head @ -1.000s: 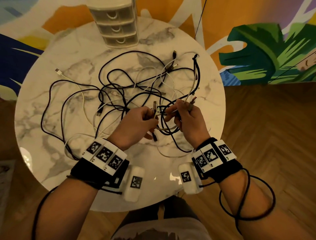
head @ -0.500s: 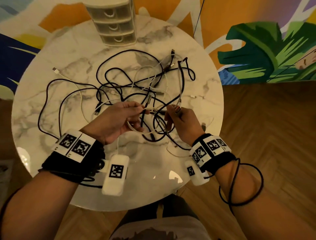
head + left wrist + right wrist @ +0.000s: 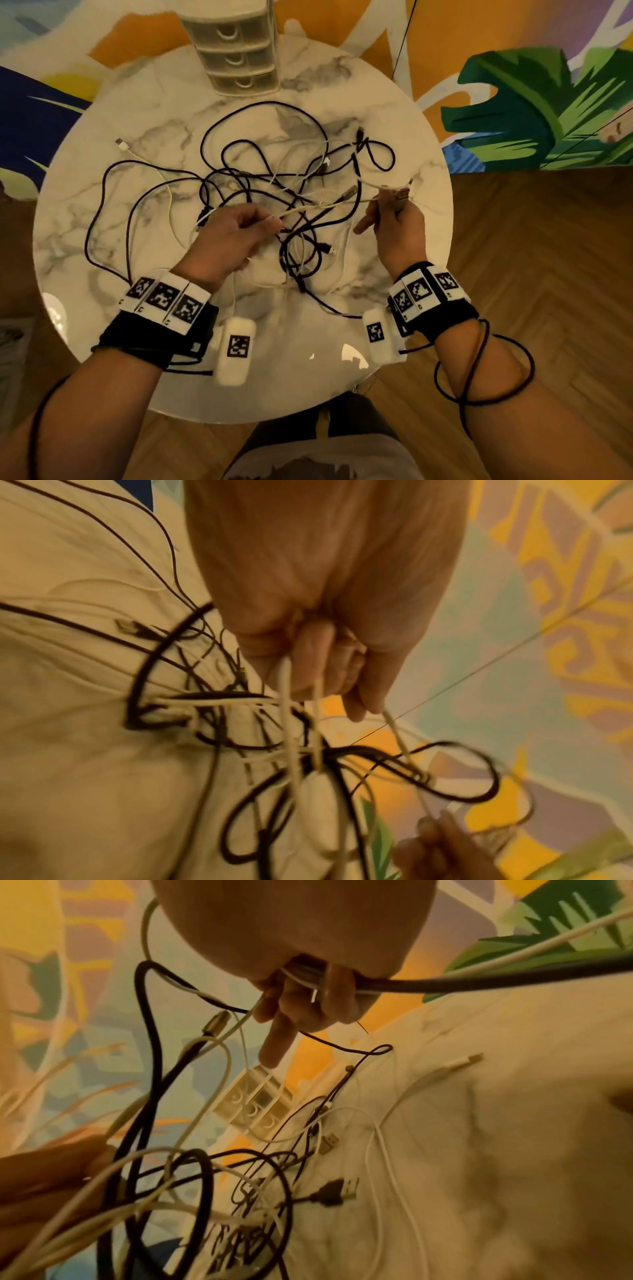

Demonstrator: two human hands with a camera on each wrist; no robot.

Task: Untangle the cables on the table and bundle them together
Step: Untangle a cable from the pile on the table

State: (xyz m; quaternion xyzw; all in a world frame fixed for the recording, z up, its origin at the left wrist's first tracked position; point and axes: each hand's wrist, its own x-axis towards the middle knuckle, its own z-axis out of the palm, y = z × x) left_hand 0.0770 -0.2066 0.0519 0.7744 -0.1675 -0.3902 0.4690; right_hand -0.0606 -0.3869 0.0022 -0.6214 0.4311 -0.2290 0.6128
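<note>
While the black and white cables (image 3: pixel 294 192) lie tangled mid-table (image 3: pixel 102 240), I see my left hand (image 3: pixel 226 236) pinching white cable (image 3: pixel 329 205) strands and my right hand (image 3: pixel 394 222) curled round white and dark cable ends, forefinger out; the white strand stretches between them above the heap, near a small drawer unit (image 3: pixel 236 44)

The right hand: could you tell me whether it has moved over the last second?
Yes. The right hand has pulled out rightward, from over the table's middle toward the table edge, away from the left hand.
</note>
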